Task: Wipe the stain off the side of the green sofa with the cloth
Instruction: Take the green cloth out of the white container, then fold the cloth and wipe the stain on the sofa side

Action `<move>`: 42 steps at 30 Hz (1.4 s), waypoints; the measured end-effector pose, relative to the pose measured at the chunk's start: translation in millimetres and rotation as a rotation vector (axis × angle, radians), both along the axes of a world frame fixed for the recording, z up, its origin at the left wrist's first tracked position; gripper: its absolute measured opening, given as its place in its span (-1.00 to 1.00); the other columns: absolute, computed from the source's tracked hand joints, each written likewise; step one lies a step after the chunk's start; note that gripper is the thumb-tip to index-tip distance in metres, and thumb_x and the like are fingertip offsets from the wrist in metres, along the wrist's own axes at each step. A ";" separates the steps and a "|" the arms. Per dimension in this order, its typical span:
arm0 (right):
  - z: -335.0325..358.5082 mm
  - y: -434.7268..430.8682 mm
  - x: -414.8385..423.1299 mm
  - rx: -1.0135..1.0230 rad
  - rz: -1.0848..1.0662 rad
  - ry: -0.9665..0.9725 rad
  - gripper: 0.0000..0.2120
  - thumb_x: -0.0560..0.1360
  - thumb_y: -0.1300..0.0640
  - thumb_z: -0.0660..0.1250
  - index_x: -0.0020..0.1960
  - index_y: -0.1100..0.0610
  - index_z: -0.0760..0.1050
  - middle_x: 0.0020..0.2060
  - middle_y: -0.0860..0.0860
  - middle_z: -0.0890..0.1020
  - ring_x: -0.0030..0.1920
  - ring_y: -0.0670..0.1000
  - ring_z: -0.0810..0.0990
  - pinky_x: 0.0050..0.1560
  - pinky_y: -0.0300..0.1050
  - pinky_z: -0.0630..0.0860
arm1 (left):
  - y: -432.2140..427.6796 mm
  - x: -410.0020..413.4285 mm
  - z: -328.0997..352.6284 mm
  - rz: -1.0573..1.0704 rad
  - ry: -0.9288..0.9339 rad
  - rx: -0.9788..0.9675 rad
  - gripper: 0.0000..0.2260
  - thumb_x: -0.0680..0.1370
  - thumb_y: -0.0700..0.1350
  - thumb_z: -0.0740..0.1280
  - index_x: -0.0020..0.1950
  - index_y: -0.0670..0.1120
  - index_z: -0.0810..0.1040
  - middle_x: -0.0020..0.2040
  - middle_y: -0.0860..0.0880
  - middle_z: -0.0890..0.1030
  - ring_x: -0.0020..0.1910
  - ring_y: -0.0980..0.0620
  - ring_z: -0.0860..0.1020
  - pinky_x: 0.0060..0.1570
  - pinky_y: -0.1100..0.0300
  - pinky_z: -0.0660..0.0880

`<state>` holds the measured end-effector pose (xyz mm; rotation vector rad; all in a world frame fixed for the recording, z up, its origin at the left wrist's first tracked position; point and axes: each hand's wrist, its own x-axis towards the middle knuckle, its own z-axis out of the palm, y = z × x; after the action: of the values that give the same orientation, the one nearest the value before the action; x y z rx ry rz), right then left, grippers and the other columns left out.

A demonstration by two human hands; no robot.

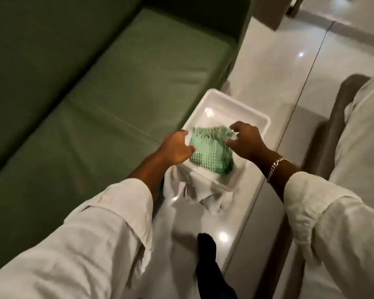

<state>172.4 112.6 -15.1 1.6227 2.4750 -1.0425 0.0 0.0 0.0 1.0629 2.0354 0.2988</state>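
Note:
A folded light-green checked cloth (207,151) with a fringe lies in a white plastic tray (227,104) on the floor beside the green sofa (99,87). My left hand (177,147) touches the cloth's left edge, thumb against it, fingers curled. My right hand (245,140) hovers at the cloth's right side with its fingers spread and bent, fingertips at the fringe. A white cloth (194,190) hangs over the tray's near rim onto the floor. No stain is visible on the sofa from here.
Glossy white floor tiles (279,67) run between the sofa and a pale upholstered seat with a dark frame (358,130) on the right. My dark-socked foot (207,251) stands just short of the tray. A piece of furniture (274,11) stands at the top.

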 end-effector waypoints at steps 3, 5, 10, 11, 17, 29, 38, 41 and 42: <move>-48.2 2.9 -3.6 0.006 -0.036 -0.063 -0.55 0.43 0.05 0.47 0.20 0.30 0.52 0.13 0.30 0.61 0.18 0.28 0.57 0.13 -0.02 0.48 | 21.8 13.5 -43.3 0.004 0.046 -0.050 -0.49 0.50 -0.08 0.39 0.40 -0.22 0.41 0.39 -0.23 0.50 0.38 -0.18 0.46 0.33 0.08 0.41; -72.8 -5.2 -6.1 -0.008 -0.067 -0.104 -0.63 0.42 -0.03 0.45 0.01 0.27 0.58 -0.09 0.23 0.66 -0.01 0.23 0.64 -0.09 -0.09 0.48 | 30.0 23.0 -66.4 0.024 0.086 -0.061 -0.46 0.46 -0.04 0.44 0.38 -0.19 0.41 0.35 -0.23 0.50 0.35 -0.22 0.47 0.28 0.05 0.45; -118.0 -24.9 -12.3 0.144 -0.229 -0.055 -0.73 0.36 0.08 0.41 -0.05 0.24 0.55 -0.03 0.23 0.65 -0.03 0.21 0.64 -0.03 0.03 0.58 | 41.3 40.9 -107.3 0.111 0.233 0.046 -0.54 0.42 -0.29 0.35 0.33 -0.15 0.44 0.34 -0.23 0.42 0.30 -0.24 0.46 0.22 0.05 0.47; -121.0 -26.9 -14.1 0.179 -0.257 -0.024 -0.82 0.37 0.13 0.38 -0.10 0.23 0.55 -0.06 0.22 0.67 -0.06 0.18 0.63 -0.03 0.02 0.58 | 42.0 42.2 -110.5 0.147 0.227 0.103 -0.54 0.41 -0.34 0.33 0.31 -0.16 0.47 0.33 -0.21 0.46 0.28 -0.19 0.49 0.15 0.13 0.47; -85.7 -42.8 -11.0 0.262 -0.443 0.229 -0.83 0.36 0.09 0.37 -0.11 0.14 0.64 -0.23 -0.05 0.66 -0.18 -0.05 0.55 -0.17 -0.24 0.35 | 21.5 35.4 -92.8 0.348 0.108 0.403 -0.70 0.34 -0.30 0.45 0.03 -0.06 0.64 -0.20 0.07 0.61 -0.07 0.02 0.64 0.01 0.14 0.62; -18.4 -242.0 12.4 0.047 -0.683 0.584 -0.92 0.38 0.09 0.46 -0.26 -0.06 0.62 -0.27 -0.09 0.70 -0.17 0.00 0.71 -0.03 0.07 0.67 | -178.7 35.7 -26.2 0.290 -0.137 0.651 -0.53 0.34 -0.24 0.51 0.25 -0.17 0.60 -0.11 -0.02 0.65 -0.19 0.07 0.60 0.01 0.10 0.67; -184.1 -414.8 -1.9 -0.391 -0.780 0.632 -0.92 0.31 0.17 0.45 -0.19 0.10 0.65 -0.24 0.07 0.73 -0.22 0.05 0.67 -0.03 0.19 0.67 | -355.3 29.0 -169.1 0.216 0.110 0.447 -0.58 0.34 -0.24 0.41 0.20 -0.16 0.65 -0.01 -0.15 0.69 -0.13 -0.05 0.66 0.04 0.12 0.62; -251.3 -459.7 -9.6 -0.500 -0.809 0.635 -0.88 0.34 0.27 0.44 -0.13 0.15 0.64 -0.16 0.14 0.74 -0.13 0.15 0.71 -0.01 0.19 0.67 | -403.6 29.9 -219.4 0.151 0.242 0.361 -0.59 0.38 -0.25 0.45 0.24 -0.18 0.63 0.03 -0.16 0.68 -0.06 -0.07 0.65 0.06 0.35 0.45; -272.5 -474.3 -12.4 -0.537 -0.820 0.647 -0.87 0.37 0.32 0.42 -0.10 0.16 0.62 -0.12 0.16 0.74 -0.11 0.16 0.71 0.01 0.19 0.67 | -418.5 31.0 -235.1 0.131 0.281 0.325 -0.59 0.39 -0.26 0.45 0.25 -0.19 0.62 0.05 -0.17 0.67 -0.03 -0.08 0.64 0.06 0.38 0.41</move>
<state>159.9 -361.7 -287.6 2.3616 1.3896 -2.3659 31.0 -418.5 -235.1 1.2234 2.3684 0.5924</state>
